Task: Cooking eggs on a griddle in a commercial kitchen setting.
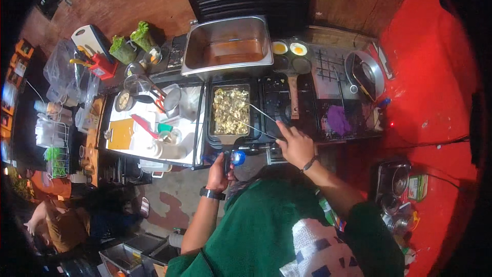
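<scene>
A rectangular pan (pixel 231 110) full of chopped, yellowish-brown food sits on the stove. My left hand (pixel 220 175) grips its dark handle at the near side. Metal tongs (pixel 263 114) are in my right hand (pixel 298 147), their two arms spread and their tips over the right part of the food. What exactly the food is cannot be told. To the right, a multi-cup egg pan (pixel 291 59) with a wooden handle (pixel 294 98) holds two fried eggs (pixel 289 48) in its far cups.
A deep steel tray (pixel 230 52) stands behind the stove. Left, a white worktop holds a red knife (pixel 144 125), a yellow board (pixel 120 134) and bowls. A purple cloth (pixel 338 120) and a large metal pot (pixel 378 75) lie right. Another person (pixel 69 225) is at lower left.
</scene>
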`<act>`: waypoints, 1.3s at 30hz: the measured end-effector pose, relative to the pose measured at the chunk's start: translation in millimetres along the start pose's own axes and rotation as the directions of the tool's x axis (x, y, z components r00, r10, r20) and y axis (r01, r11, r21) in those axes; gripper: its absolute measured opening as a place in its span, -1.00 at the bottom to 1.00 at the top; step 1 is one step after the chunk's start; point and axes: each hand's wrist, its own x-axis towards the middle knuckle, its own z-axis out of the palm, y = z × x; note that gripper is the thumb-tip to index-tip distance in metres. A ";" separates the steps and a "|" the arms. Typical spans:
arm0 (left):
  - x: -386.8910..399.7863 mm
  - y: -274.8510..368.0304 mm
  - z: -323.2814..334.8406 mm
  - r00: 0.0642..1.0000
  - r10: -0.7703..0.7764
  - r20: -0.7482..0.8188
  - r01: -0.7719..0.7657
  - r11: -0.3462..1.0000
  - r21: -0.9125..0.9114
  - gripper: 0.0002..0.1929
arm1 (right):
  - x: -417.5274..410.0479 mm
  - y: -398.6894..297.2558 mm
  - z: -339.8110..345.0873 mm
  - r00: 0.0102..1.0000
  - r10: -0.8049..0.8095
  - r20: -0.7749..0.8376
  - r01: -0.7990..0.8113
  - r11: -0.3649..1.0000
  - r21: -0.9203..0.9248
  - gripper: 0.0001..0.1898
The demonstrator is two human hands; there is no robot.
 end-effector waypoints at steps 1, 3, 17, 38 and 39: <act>0.8 0.0 5.3 1.000 0.018 -0.020 -0.018 1.000 -0.013 -0.59 | -0.5 4.2 2.1 1.000 0.026 0.018 -0.025 1.000 -0.015 -0.38; 2.7 -0.2 15.3 0.997 0.053 -0.060 -0.055 0.998 -0.038 -0.59 | -1.9 12.9 5.3 0.996 0.077 0.054 -0.074 0.996 -0.046 -0.37; -26.3 1.2 -3.7 0.950 0.230 -0.213 -0.137 0.916 0.378 -0.51 | -27.0 -2.1 -4.0 0.851 -0.050 0.522 -0.524 -0.043 0.851 -0.58; -28.2 22.3 -64.6 0.965 0.260 0.033 -0.214 0.710 0.671 -0.58 | -54.2 -60.9 -26.8 0.772 0.171 0.612 -0.569 -0.240 0.786 -0.45; -18.4 31.1 -68.8 0.928 0.361 0.093 -0.309 0.605 0.734 -0.57 | -59.4 -69.0 -27.2 0.777 0.170 0.607 -0.571 -0.218 0.792 -0.45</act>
